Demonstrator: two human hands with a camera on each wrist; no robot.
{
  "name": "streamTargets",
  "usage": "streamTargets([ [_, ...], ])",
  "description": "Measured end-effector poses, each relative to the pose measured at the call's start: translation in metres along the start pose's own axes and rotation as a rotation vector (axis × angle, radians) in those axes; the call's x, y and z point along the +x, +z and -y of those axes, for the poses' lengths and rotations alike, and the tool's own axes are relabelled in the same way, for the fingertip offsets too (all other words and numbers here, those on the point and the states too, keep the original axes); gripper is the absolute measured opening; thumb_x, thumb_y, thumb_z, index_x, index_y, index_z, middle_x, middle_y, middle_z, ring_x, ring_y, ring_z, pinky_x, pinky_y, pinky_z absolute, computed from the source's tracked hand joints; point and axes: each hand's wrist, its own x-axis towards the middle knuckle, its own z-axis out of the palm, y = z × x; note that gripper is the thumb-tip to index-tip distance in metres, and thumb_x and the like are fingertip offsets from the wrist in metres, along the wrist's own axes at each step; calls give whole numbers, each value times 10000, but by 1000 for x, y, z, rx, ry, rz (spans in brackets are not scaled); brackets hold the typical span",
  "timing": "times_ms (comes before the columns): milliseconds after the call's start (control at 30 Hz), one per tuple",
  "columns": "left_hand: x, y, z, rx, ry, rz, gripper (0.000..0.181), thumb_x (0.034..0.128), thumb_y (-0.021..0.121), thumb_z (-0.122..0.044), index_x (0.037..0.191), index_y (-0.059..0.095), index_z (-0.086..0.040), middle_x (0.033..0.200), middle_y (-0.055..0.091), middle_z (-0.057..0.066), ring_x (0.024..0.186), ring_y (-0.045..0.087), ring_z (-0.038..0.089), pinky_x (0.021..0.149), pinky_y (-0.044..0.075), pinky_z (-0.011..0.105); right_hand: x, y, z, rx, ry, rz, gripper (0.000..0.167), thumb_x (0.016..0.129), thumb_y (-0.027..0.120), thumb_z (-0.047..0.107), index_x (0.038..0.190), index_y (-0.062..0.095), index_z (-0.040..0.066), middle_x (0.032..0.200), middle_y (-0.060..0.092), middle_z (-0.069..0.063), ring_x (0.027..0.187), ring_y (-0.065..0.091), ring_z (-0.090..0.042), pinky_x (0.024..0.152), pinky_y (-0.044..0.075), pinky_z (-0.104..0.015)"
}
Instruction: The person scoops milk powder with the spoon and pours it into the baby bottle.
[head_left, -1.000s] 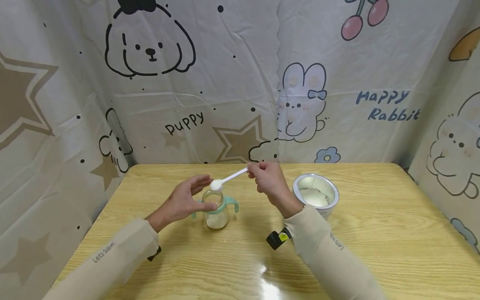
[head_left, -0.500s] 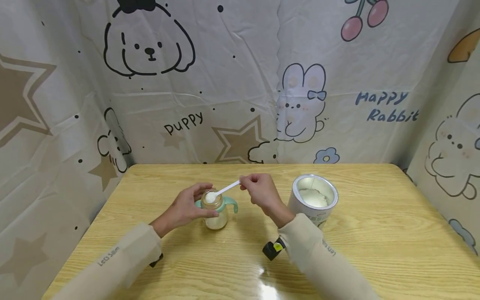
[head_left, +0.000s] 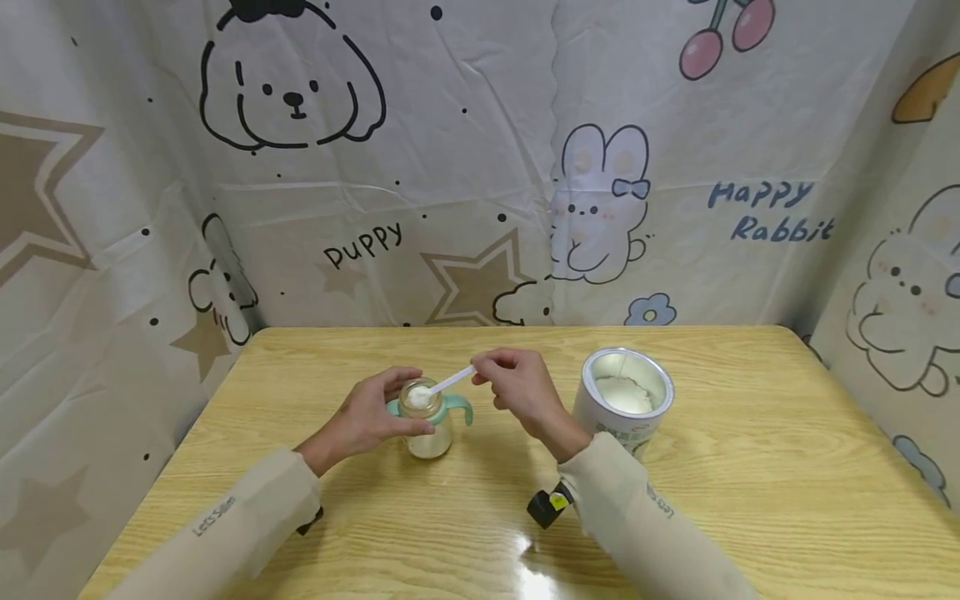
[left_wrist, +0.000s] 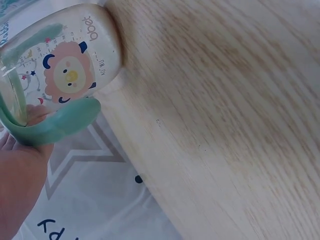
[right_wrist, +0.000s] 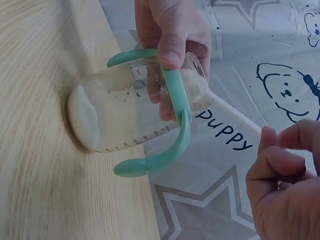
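A clear bottle with a green two-handled collar stands upright on the table, powder at its bottom in the right wrist view. My left hand grips it around the collar, thumb in front in the head view and fingers behind. My right hand pinches the end of a white scoop, whose bowl of powder sits in the bottle's mouth. The right wrist view shows the scoop's handle running from the mouth to my right fingers. A printed animal face marks the bottle in the left wrist view.
An uncovered tin of white powder stands right of the bottle, close beside my right forearm. The wooden table reaches back to a printed cloth, which also hangs at both sides.
My right hand has moved down and left, bringing the scoop's bowl from above the bottle into its mouth. My left hand has closed in around the collar.
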Motion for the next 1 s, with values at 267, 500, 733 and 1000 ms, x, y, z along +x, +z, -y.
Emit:
streamTargets([
  [267,0,0,2,4,13,-3,788,763,894,-190,1400,494,45,1398,542,201,1252,557,364,1006,507,482,-2,0,0,7,-1,25,186,968,585,66,1023,697,-72,785,647,-44,561,399,-69,455,341,-158],
  [500,0,0,3,-6,26,2,795,756,897,-168,1394,487,69,1399,537,217,1243,564,364,1003,512,468,-4,-1,0,-29,-9,43,186,929,546,18,1013,692,-60,801,636,-42,590,403,-82,460,355,-161],
  [733,0,0,3,-7,18,5,801,754,900,-188,1397,490,58,1397,541,211,1251,557,366,1006,510,470,-4,1,0,-39,-23,49,194,906,541,4,1017,680,-76,804,622,-43,632,429,-92,466,355,-165],
  [1000,0,-1,2,-7,10,5,799,753,901,-196,1395,495,52,1369,562,203,1251,557,370,1002,513,473,-4,1,-1,-64,-46,38,178,898,565,6,1003,688,-69,759,557,-15,633,425,-98,457,354,-164],
])
